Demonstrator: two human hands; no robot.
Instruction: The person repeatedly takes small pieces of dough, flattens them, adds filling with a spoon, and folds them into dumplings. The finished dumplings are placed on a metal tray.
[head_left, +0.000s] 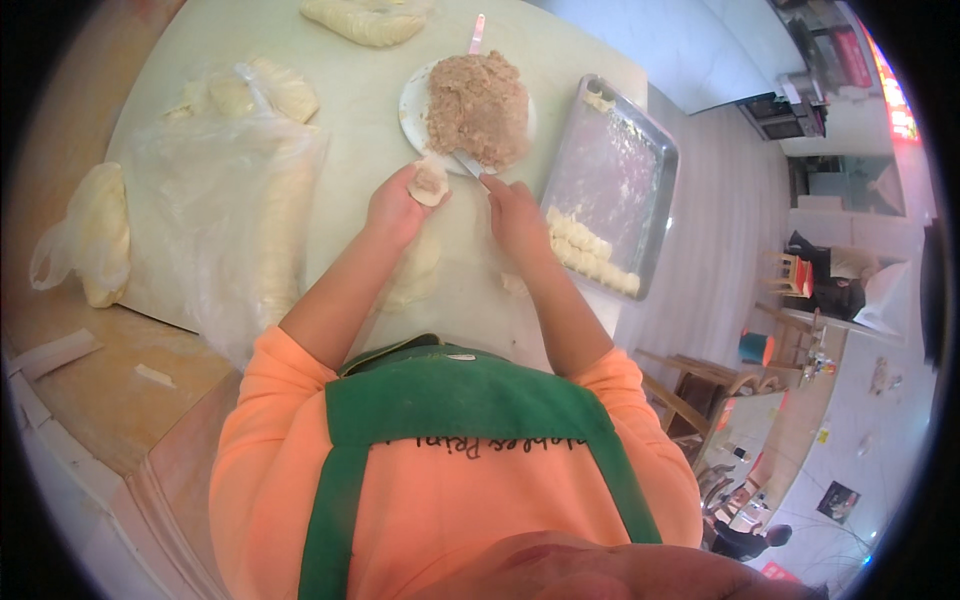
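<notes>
A round dough wrapper (428, 196) with a dab of meat filling on it lies in my left hand (397, 204). My right hand (517, 215) grips a flat metal spatula (470, 163), its blade at the near edge of a heap of minced meat filling (477, 105). That heap sits on a white plate (413, 112), just beyond both hands. To the right of my right hand is a metal tray (660, 195) dusted with flour. Rows of folded dumplings (592, 251) line its near end, and a small piece of dough (598, 101) rests at its far end.
Clear plastic (202, 195) covers stacked dough wrappers (283, 217) on the left of the table (352, 97). More wrapper stacks lie at the far edge (367, 22) and in a bag at the left corner (105, 232). Another pale handle (477, 34) sticks out behind the filling. Wooden chairs (690, 401) stand at right.
</notes>
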